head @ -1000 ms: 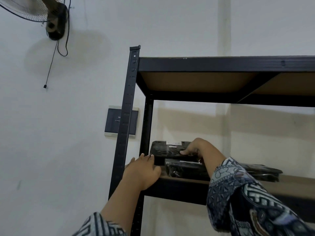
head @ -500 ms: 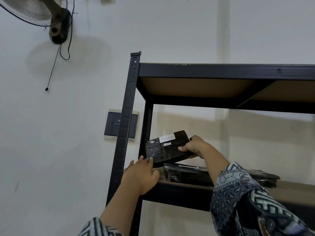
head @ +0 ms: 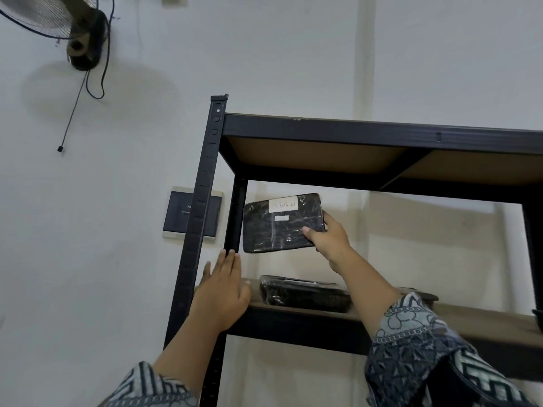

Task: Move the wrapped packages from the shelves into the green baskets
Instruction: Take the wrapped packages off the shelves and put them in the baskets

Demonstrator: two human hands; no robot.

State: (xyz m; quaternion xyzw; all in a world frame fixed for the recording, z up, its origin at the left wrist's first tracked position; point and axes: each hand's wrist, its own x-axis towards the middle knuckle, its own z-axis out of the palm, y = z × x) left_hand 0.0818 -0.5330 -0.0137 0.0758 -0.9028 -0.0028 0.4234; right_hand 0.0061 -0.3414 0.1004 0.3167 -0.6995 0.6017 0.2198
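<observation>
My right hand (head: 327,239) grips a black plastic-wrapped package (head: 279,227) with a white label by its lower right corner, holding it upright in the air above the shelf board (head: 470,321). My left hand (head: 221,292) is flat and empty, fingers together, resting at the left front corner of that shelf by the black upright post (head: 202,218). A second black wrapped package (head: 302,293) lies flat on the shelf board below the lifted one. No green basket is in view.
The black metal rack has an upper shelf (head: 352,133) just above the lifted package. A wall fan (head: 67,24) with a hanging pull cord is at the upper left. A dark wall panel (head: 179,214) sits behind the post.
My right hand has lifted the top package off the stack and tipped it upright, its labelled face toward me. My left hand came off the package and stays by the shelf corner.
</observation>
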